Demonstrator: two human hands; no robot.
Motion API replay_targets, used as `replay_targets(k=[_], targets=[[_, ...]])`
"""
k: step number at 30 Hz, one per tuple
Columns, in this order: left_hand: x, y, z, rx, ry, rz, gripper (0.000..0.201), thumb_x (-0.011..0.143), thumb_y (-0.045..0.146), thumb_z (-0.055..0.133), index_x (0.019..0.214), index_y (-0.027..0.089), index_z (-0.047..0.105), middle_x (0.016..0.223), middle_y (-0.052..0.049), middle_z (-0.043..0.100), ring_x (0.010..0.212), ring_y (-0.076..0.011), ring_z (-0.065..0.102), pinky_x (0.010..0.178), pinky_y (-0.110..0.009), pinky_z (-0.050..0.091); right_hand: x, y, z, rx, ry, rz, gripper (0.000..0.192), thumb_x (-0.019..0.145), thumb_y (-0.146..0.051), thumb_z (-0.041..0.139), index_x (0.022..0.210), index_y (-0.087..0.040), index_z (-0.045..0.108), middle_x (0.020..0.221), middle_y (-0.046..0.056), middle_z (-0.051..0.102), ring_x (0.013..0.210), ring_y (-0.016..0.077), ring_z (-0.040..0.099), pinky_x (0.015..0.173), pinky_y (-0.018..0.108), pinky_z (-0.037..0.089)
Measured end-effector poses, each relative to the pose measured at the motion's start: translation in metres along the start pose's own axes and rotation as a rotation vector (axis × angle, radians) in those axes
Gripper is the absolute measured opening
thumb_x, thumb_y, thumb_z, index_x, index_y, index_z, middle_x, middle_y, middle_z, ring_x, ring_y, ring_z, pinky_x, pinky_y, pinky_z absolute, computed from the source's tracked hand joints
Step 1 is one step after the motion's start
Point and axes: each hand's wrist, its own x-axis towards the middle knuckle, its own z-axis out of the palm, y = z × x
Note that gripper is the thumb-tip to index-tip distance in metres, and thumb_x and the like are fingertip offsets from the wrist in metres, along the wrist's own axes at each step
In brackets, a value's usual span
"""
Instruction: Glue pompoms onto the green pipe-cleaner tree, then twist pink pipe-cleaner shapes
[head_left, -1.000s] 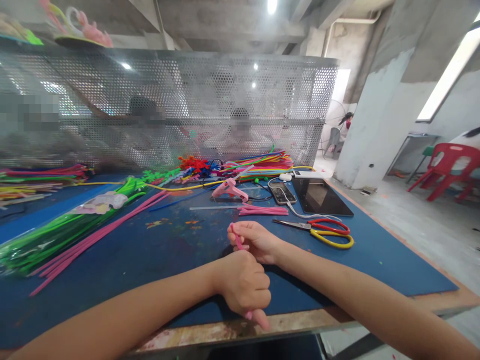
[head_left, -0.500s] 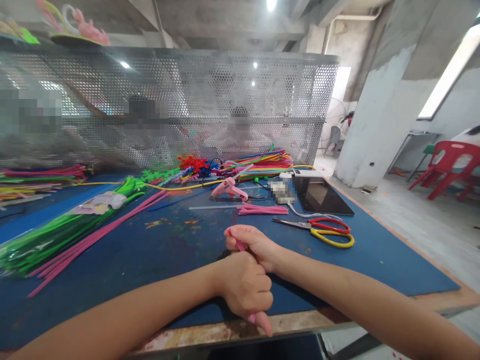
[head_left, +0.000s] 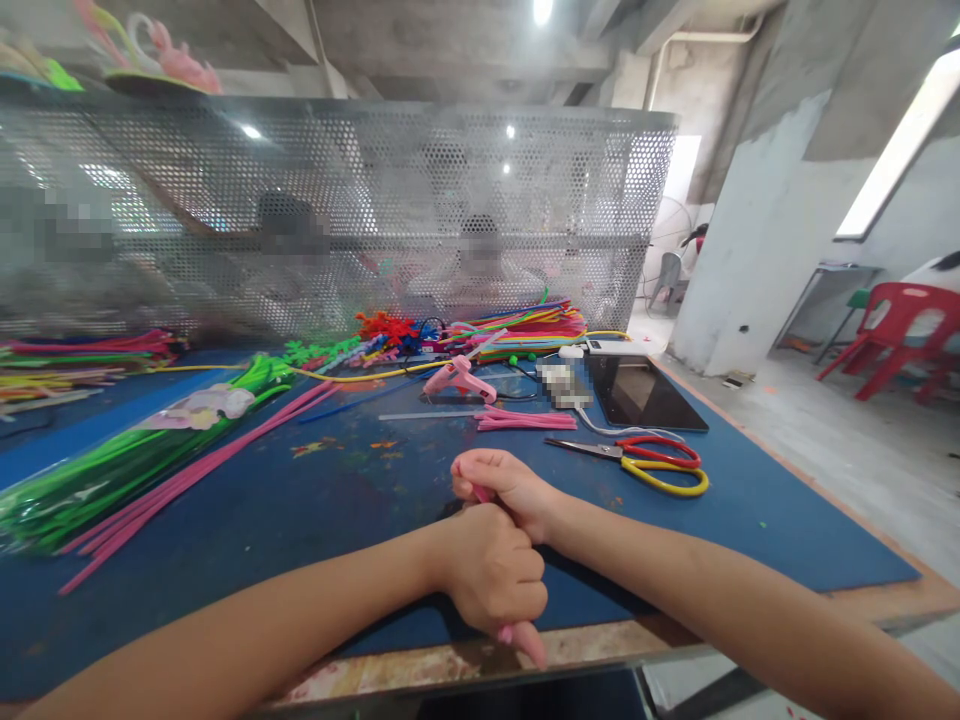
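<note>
Near the table edge, both hands' (head_left: pixel 491 580) (head_left: pixel 510 485) grip stays seemingly clamped on the pink pipe cleaner (head_left: pixel 480 492).

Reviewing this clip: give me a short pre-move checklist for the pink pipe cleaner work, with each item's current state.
1. Left hand closed on the pink pipe cleaner: ok.
2. Right hand closed on its other end: ok.
3. Both hands over the blue mat: ok.
4. Scissors lying apart from both hands: ok.
5. Pink glue gun resting apart from both hands: ok.
6. Shape of the pipe cleaner inside the fists: cannot tell.
</note>
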Motion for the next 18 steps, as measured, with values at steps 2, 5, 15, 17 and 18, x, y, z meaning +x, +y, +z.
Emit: replay_targets(k=[2, 5, 15, 17, 18], targets=[[0.0007, -0.0002, -0.0001, 0.005, 0.003, -0.001, 0.059, 0.091, 0.053, 0.035, 0.044, 0.018, 0.044, 0.039, 0.003, 0.037, 0.031, -0.011, 0.037, 0.034, -0.028, 0.019, -0.0006, -0.0007, 0.0007, -0.01, 0.0, -0.003, 0.033, 0.058, -0.039, 0.08, 0.068, -0.014, 0.06, 0.052, -0.006, 0.049, 0.046, 0.0036, 0.032, 0.046, 0.02, 0.021], [0.0004, -0.0001, -0.0001, 0.012, -0.008, 0.008, 0.057, 0.087, 0.056, 0.04, 0.044, 0.018, 0.043, 0.039, 0.004, 0.037, 0.031, -0.0106, 0.037, 0.033, -0.028, 0.019, -0.0021, -0.0023, 0.0022, -0.02, -0.004, -0.009, 0.033, 0.058, -0.038, 0.08, 0.067, -0.014, 0.06, 0.052, -0.005, 0.049, 0.046, 0.0037, 0.032, 0.046, 0.021, 0.02], [-0.0027, 0.002, 0.0011, 0.062, -0.136, 0.069, 0.058, 0.08, 0.066, 0.042, 0.045, 0.02, 0.041, 0.039, 0.005, 0.036, 0.03, -0.011, 0.037, 0.032, -0.028, 0.019, -0.008, -0.0076, 0.0088, 0.003, -0.049, -0.032, 0.027, 0.056, -0.034, 0.075, 0.056, -0.015, 0.055, 0.046, -0.007, 0.039, 0.046, 0.0052, 0.027, 0.046, 0.023, 0.015], [-0.0036, 0.002, 0.0019, 0.065, -0.171, 0.056, 0.056, 0.081, 0.064, 0.044, 0.046, 0.02, 0.041, 0.039, 0.005, 0.035, 0.03, -0.0107, 0.037, 0.033, -0.027, 0.02, -0.0068, -0.0074, 0.0092, 0.005, -0.044, -0.036, 0.029, 0.057, -0.034, 0.074, 0.053, -0.016, 0.052, 0.045, -0.008, 0.036, 0.045, 0.0052, 0.025, 0.046, 0.024, 0.014], [-0.0043, 0.0019, 0.0023, 0.06, -0.175, 0.048, 0.056, 0.081, 0.063, 0.045, 0.046, 0.02, 0.041, 0.039, 0.005, 0.035, 0.03, -0.0105, 0.037, 0.033, -0.027, 0.02, -0.0061, -0.0071, 0.0092, 0.005, -0.04, -0.037, 0.03, 0.057, -0.034, 0.073, 0.052, -0.016, 0.051, 0.044, -0.008, 0.036, 0.045, 0.0053, 0.024, 0.046, 0.024, 0.014]])
